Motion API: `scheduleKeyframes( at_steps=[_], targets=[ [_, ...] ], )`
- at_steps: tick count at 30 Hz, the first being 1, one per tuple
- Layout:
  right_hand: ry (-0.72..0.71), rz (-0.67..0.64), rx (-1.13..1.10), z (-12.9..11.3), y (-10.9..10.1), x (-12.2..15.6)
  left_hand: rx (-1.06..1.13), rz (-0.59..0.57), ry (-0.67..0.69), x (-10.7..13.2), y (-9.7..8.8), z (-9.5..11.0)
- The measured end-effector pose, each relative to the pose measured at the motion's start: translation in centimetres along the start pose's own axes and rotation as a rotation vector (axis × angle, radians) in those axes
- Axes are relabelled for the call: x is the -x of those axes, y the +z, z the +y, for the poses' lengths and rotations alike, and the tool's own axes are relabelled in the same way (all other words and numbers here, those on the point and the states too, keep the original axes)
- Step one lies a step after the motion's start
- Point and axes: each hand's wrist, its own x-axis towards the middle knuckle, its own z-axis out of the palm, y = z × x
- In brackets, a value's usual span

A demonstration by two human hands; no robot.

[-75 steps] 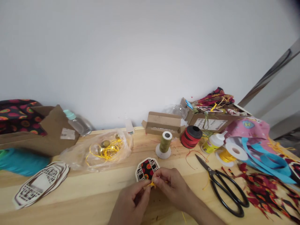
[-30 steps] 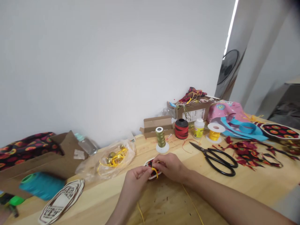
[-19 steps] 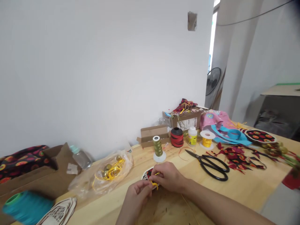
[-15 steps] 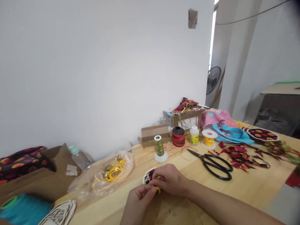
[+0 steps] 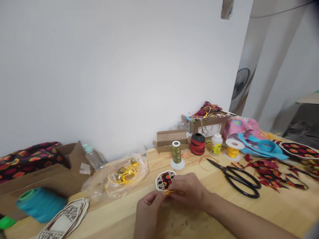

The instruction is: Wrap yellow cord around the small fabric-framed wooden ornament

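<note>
left hand (image 5: pixel 149 210) is pinching the yellow cord (image 5: pixel 170 191) | round lattice ornament (image 5: pixel 164 180) is lying on the wooden table (image 5: pixel 119 212) just behind the cord | right hand (image 5: pixel 190 191) is gripping the same cord, overlapping the ornament's edge | scissors (image 5: pixel 240 177) are lying well apart

no readable text, box label (image 5: pixel 210 128) blurred

Small handicraft workshop, not factory floor. Plain wooden worktable (image 5: pixel 274 205) against bare white wall (image 5: pixel 124 66). Thread spool (image 5: pixel 176 152), red-and-black cord spool (image 5: pixel 198 144), yellow cord reel (image 5: pixel 233 149), teal thread cone (image 5: pixel 41 204). Glue bottle (image 5: pixel 216 143), black scissors (image 5: pixel 239 177), printed fabric scraps (image 5: pixel 271 169). Stack of cut-out wooden frames (image 5: pixel 66 220), bag of gold bells (image 5: pixel 122 172). Cardboard box (image 5: pixel 209 124) heaped with trimmings. Round fretwork ornament (image 5: pixel 164 180) backed with cloth, yellow cord (image 5: pixel 170 192) at its edge.
</note>
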Motion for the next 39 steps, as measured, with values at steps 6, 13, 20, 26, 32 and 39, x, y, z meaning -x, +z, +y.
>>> scheduleKeyframes(
  at_steps=[6,13,20,26,32,39],
  targets=[
    [-0.046,0.012,-0.056,0.5,-0.3,0.1,-0.01,-0.08,-0.104,0.8,0.1,1.0],
    [0.073,0.012,-0.158,0.7,-0.4,-0.1,-0.101,-0.22,0.045,0.8,0.1,1.5],
    [0.288,-0.031,-0.572,0.7,-1.0,-0.3,-0.113,-0.245,0.077,1.1,0.2,1.6],
    [0.342,-0.062,-0.683,0.6,-0.6,-0.2,-0.12,-0.293,0.117,1.6,0.5,1.7],
    [0.426,-0.106,-0.831,0.3,-0.4,-0.3,-0.182,-0.289,0.124,1.3,0.2,1.4],
    [0.579,-0.074,-0.96,0.3,-0.1,-0.3,-0.276,-0.252,0.144,1.2,0.5,1.3]
  ],
)
